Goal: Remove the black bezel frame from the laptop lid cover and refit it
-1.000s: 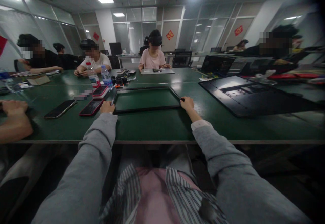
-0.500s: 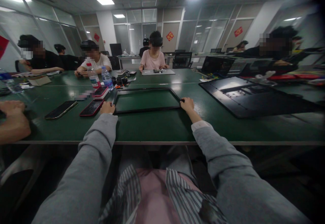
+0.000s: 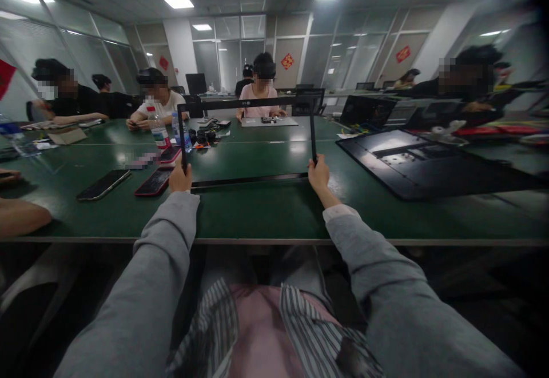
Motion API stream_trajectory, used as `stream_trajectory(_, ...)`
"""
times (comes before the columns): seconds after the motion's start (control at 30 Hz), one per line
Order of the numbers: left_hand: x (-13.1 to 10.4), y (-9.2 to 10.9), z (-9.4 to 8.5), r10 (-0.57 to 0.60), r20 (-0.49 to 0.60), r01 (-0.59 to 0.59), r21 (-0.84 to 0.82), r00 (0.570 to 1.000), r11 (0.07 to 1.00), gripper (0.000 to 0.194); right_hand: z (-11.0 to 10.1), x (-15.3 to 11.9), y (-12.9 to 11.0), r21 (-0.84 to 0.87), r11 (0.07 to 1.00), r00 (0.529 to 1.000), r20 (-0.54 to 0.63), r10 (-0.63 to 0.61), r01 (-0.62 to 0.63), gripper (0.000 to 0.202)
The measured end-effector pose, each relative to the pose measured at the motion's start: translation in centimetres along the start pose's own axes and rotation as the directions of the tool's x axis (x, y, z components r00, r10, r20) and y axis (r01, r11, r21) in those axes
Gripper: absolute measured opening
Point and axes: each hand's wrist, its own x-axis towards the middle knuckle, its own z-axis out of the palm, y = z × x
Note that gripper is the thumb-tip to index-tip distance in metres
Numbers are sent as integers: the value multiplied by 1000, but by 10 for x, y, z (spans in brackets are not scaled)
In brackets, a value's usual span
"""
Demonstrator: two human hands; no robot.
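Observation:
A thin black rectangular bezel frame (image 3: 253,180) stands tilted up in front of me, and the green table shows through its opening. My left hand (image 3: 180,177) is closed round the lower part of its left side. On the opposite side my right hand (image 3: 319,174) grips the lower right edge. The far bar is raised well above the table, in front of a person across from me. Whether the near bar touches the tabletop I cannot tell. Left of my left hand lies a phone in a red case (image 3: 155,182).
Another phone (image 3: 104,184) and two bottles, one red-capped (image 3: 158,126), stand or lie to the left on the green table (image 3: 257,218). A large black panel (image 3: 412,163) lies on the right. Part of a neighbour's arm (image 3: 23,218) rests at the left edge. Several people sit around.
The bezel frame's far side has swung up from near the table to a steep tilt, both hands still gripping it. The neighbour's arm at the left has lowered.

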Motion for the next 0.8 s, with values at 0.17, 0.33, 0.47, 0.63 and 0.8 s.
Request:
stream_trajectory(0.17, 3, -5, 5, -5, 35, 4, 35, 999, 999, 53, 1, 1, 3, -15, 1000, 1000, 17, 3, -2, 42)
stream_trajectory(0.33, 10, -15, 16, -17, 88, 9, 91, 996, 996, 51, 5, 4, 9, -38, 999, 999, 42, -31, 33, 39)
stream_trajectory(0.47, 13, -19, 20, 4, 118, -22, 157, 993, 987, 50, 7, 5, 12, -132, 991, 998, 58, -29, 36, 39)
stream_trajectory(0.63, 12, -20, 19, -25, 205, -23, 230, 978, 973, 45, 6, 2, 12, -272, 962, 991, 135, 25, 13, 43)
stream_trajectory(0.8, 12, -22, 21, -54, 220, -5, 261, 974, 965, 41, 5, 0, 13, -342, 940, 984, 171, 46, 16, 45)
